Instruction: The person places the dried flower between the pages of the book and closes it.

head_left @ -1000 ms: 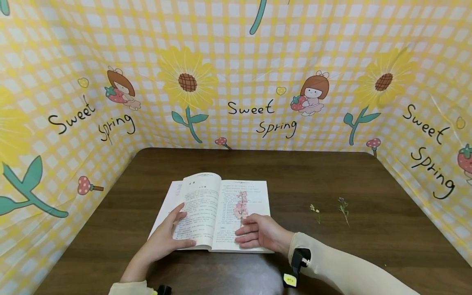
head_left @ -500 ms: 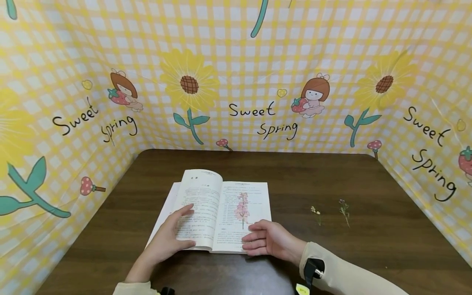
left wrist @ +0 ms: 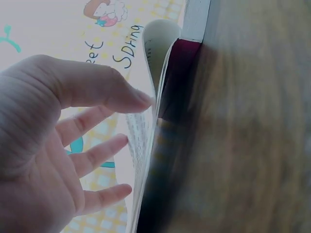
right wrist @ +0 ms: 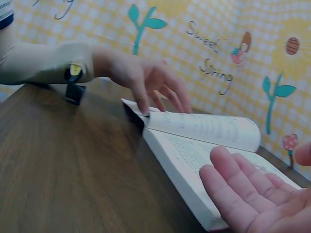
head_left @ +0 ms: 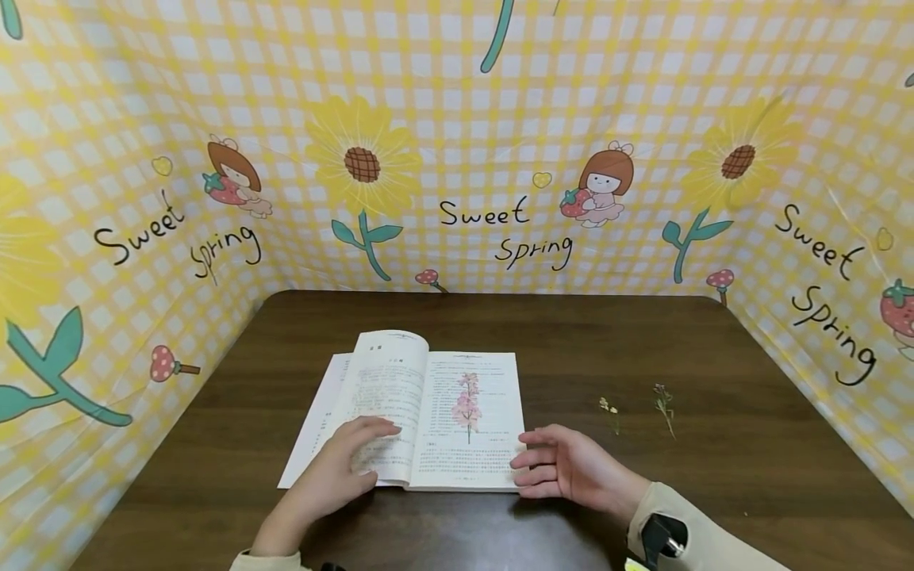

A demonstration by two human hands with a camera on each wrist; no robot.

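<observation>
An open book [head_left: 464,476] lies on the table, its left pages [head_left: 389,381] arching up near the spine. On the right page rests a pressed sprig of pink blossoms [head_left: 467,408] with a thin stem. My left hand [head_left: 339,468] is over the left page, fingers spread and slightly bent. In the left wrist view, its thumb [left wrist: 121,94] meets the lower edge of the raised pages. My right hand [head_left: 574,468] is beside the book's right edge, palm turned inward, fingers loosely extended and holding nothing. Whether its fingertips touch the book is unclear.
Two small dried sprigs lie on the dark wooden table [head_left: 571,333] right of the book: a yellowish one [head_left: 610,411] and a purple-tipped one [head_left: 664,408]. A yellow checked cloth [head_left: 457,143] hangs around the back and sides.
My right hand has moved right, off the pink sprig's stem, to the book's right edge. The sprig stays on the page. My left hand's fingers have shifted right and lower over the left page.
</observation>
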